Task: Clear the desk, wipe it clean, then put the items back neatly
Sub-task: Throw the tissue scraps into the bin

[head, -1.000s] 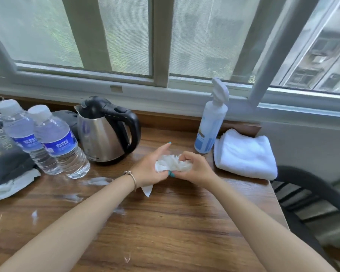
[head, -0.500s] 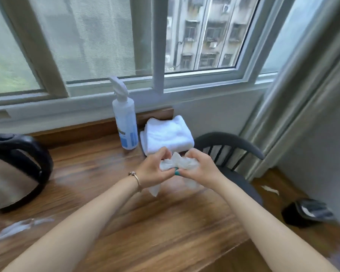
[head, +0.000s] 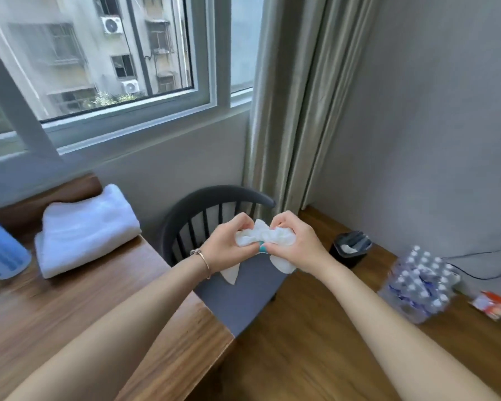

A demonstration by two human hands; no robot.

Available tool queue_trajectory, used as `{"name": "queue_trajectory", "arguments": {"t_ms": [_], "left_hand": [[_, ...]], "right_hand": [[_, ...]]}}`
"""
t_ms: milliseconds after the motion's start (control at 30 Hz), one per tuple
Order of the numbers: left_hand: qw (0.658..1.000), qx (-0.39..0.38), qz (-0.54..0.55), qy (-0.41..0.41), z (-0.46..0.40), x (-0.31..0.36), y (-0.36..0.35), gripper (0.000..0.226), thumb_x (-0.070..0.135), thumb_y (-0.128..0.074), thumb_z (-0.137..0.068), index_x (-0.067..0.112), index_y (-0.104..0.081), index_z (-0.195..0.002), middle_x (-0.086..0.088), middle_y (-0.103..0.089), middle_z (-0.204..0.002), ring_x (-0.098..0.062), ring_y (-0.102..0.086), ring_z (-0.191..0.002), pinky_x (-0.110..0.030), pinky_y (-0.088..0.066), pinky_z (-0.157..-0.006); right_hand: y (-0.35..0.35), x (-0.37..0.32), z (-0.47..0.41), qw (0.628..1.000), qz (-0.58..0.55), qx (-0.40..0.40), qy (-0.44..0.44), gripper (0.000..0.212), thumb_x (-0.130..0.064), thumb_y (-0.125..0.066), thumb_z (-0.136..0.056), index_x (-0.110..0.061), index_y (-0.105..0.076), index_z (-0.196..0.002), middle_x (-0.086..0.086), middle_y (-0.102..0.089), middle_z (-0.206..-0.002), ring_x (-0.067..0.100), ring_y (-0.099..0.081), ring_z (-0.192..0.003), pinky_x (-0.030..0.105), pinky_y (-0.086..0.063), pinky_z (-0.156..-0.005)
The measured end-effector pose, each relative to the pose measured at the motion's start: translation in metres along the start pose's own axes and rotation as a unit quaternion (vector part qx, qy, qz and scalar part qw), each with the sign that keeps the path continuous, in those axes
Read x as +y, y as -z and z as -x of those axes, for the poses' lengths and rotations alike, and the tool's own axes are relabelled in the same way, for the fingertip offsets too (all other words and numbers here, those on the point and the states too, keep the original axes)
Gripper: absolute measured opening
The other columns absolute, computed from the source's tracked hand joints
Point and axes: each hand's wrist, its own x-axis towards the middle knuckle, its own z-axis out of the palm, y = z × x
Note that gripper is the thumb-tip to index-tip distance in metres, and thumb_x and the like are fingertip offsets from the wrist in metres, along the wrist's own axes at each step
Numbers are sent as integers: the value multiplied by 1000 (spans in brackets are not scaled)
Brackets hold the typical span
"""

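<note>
A spray bottle (head: pixel 0 250), cut off at the left edge, shows a blurred blue label that cannot be read. Both hands bunch a crumpled white tissue (head: pixel 262 240) above a dark chair (head: pixel 214 198) just off the wooden desk's (head: pixel 70 314) right end: left hand (head: pixel 229 241) and right hand (head: pixel 295 241) curl tightly around it, its tails hanging below. A folded white towel (head: pixel 84 227) lies on the desk. A black bin (head: pixel 349 248) and blurred pack of bottles (head: pixel 420 282) sit on the floor, right.

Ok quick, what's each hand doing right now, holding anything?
Left hand: closed on the crumpled tissue, gripping one end.
Right hand: closed on the same tissue, gripping the other end.
</note>
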Motion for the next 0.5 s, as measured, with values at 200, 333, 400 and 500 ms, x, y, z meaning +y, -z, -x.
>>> {"name": "queue_trajectory", "arguments": {"t_ms": [200,333,400,500], "left_hand": [[996,-78,-17,-35,-78,46,-87,24,25,-72,-78,23,-49,-87,11,-60,-78,-1,-54,-68,-17,-43,-61],[992,-110,-12,-66,-122,79,-143,25,27,-72,-77,20,-52,-91,6,-64,-82,-7,-60,-71,-28,-49,-65],[990,-115,-3,-84,-141,94,-167,26,26,-73,-78,20,-53,-93,5,-64,-83,-11,-61,-73,-30,-50,-65],[986,-115,18,-118,-167,111,-202,27,24,-75,-78,21,-56,-96,8,-64,-86,-10,-61,-75,-25,-50,-65]], "right_hand": [[90,66,14,999,-6,36,-37,38,-30,-78,-80,-52,-56,-101,-21,-62,-109,6,-57,-105,34,-52,-88],[149,109,25,995,-9,78,-63,32,-29,-77,-81,-53,-60,-94,-22,-63,-103,6,-59,-102,39,-53,-89],[174,127,30,992,-17,103,-72,28,-28,-77,-82,-49,-62,-94,-25,-64,-98,4,-60,-98,38,-55,-85],[206,150,36,986,-38,138,-89,25,-25,-76,-84,-43,-62,-94,-26,-62,-97,3,-60,-96,27,-56,-76]]}}
